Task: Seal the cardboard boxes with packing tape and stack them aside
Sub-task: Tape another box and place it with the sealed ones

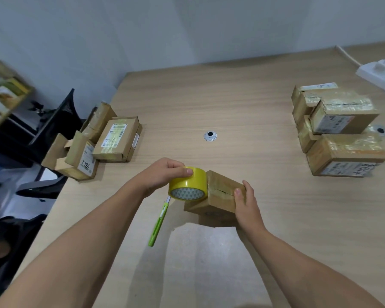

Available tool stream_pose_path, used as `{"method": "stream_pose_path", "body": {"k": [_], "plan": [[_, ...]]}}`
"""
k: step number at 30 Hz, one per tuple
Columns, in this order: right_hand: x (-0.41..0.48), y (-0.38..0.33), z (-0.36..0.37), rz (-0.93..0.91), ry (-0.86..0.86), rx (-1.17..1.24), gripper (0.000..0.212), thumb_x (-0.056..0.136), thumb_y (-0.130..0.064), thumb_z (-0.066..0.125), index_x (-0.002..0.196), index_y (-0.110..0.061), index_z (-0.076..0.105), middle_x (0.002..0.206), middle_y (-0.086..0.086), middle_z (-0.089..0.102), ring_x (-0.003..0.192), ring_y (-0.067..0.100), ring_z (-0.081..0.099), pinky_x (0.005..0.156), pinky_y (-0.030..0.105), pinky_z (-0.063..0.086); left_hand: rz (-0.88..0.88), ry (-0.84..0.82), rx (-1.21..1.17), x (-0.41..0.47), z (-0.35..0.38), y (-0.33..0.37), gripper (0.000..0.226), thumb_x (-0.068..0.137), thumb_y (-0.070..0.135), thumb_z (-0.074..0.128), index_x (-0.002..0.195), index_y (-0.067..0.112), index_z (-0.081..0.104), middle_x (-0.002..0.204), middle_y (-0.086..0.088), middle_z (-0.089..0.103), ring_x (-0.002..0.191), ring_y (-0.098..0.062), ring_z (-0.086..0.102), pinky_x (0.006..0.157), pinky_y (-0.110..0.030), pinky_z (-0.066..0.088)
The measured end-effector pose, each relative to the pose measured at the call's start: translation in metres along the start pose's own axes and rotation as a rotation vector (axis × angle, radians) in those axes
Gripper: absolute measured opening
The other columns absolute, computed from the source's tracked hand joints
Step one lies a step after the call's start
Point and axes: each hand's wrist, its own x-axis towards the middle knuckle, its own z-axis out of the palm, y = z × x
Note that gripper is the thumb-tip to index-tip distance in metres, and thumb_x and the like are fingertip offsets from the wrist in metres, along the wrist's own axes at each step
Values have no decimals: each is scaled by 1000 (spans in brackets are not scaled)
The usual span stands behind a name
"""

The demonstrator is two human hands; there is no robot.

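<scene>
A small cardboard box [220, 192] lies tilted on the wooden table [209, 96] near its front middle, its flap seam facing up. My right hand [247, 201] grips the box's right end, thumb on top. My left hand [165, 174] grips a roll of yellow packing tape [188, 184] and holds it against the box's left end. A stack of taped boxes [338, 130] stands at the right. Several untaped boxes [98, 138] lie at the table's left edge.
A green utility knife [159, 221] lies on the table under my left wrist. A round cable grommet [210, 136] sits mid-table. A white power strip [380, 74] is at the far right corner. An office chair [53, 121] and a shelf [2, 92] stand left of the table.
</scene>
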Motion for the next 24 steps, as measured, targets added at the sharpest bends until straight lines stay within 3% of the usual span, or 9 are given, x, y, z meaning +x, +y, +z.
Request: {"method": "stream_pose_path", "body": {"k": [4,6,12,15,18,21,24], "plan": [[4,2,2,-2,10,-53,51,108,-43,31,158,-32,25,157,3,31,143,22,32,104,29,28,21,-3,2,7,6,8,44,66,54,73,55,18,49,57,2,38,56,-12,39,58,-28,30],[7,3,0,1,21,-163,51,108,-45,26,158,-35,24,153,5,33,141,27,32,111,36,27,30,-24,9,10,10,13,47,66,54,74,57,15,50,57,1,39,56,-12,41,57,-26,32],[19,10,3,27,17,-548,54,107,-47,17,159,-34,23,133,8,37,111,26,33,112,42,26,65,-87,112,21,23,37,57,71,58,69,69,2,58,66,-8,47,67,-20,48,69,-33,38],[13,23,14,51,-43,-607,54,107,-46,26,159,-32,18,136,8,34,125,30,32,114,41,27,55,-107,219,26,39,44,53,77,51,66,75,-2,60,69,-5,49,66,-16,47,67,-32,38],[4,30,22,-11,-98,-392,52,105,-39,39,156,-36,27,136,0,35,129,26,35,112,45,35,74,-102,277,31,52,44,48,83,46,63,73,0,58,64,-1,45,60,-14,42,60,-30,34],[-3,18,9,-136,-216,-281,69,83,-31,51,149,-38,35,138,-10,35,130,17,37,106,35,39,80,-80,254,35,53,43,45,90,41,66,72,1,57,63,0,44,58,-13,42,56,-28,34],[-6,2,-4,-292,-366,-320,81,72,-28,66,134,-61,25,138,-18,30,133,13,33,101,27,36,78,-75,269,38,52,42,39,96,34,65,67,10,56,61,2,43,57,-13,41,56,-28,33]]}}
